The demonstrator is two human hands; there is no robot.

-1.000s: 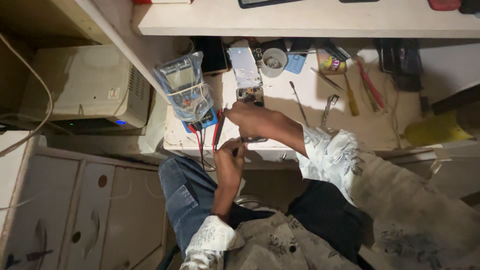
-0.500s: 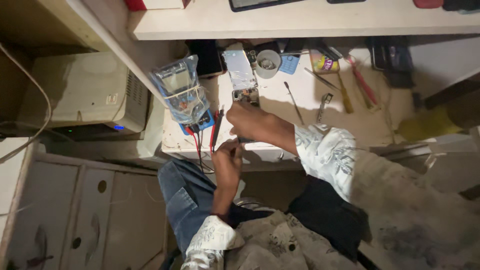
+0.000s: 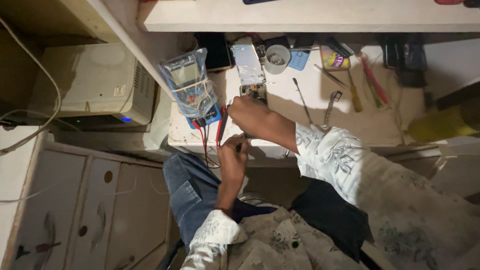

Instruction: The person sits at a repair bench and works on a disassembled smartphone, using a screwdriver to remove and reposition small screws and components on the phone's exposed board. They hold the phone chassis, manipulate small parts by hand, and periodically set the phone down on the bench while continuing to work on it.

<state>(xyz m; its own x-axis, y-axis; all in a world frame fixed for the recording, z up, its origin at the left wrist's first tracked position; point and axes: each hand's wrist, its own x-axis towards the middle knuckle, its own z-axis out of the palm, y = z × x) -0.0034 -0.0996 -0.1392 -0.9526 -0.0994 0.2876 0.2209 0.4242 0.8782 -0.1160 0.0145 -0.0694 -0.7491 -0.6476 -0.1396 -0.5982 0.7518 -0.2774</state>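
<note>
- Hands worked at the front edge of a pale workbench, the view looking straight down from the head.
- The right hand lay on the bench with its fingers curled over a small circuit board; what the fingers pinched could not be told.
- The left hand was held just below the bench edge, closed around a thin dark probe.
- A red probe and red lead ran from the left hand up to a meter wrapped in clear plastic, standing at the bench's left corner.
- An open phone lay just behind the circuit board, touching it as far as could be seen.
- A small round cup, tweezers and a yellow-handled screwdriver lay to the right, apart from both hands.
- Compared with half a second earlier, both hands kept the same grip and place; only the camera had shifted slightly, moving the bench a little in the view.
</note>
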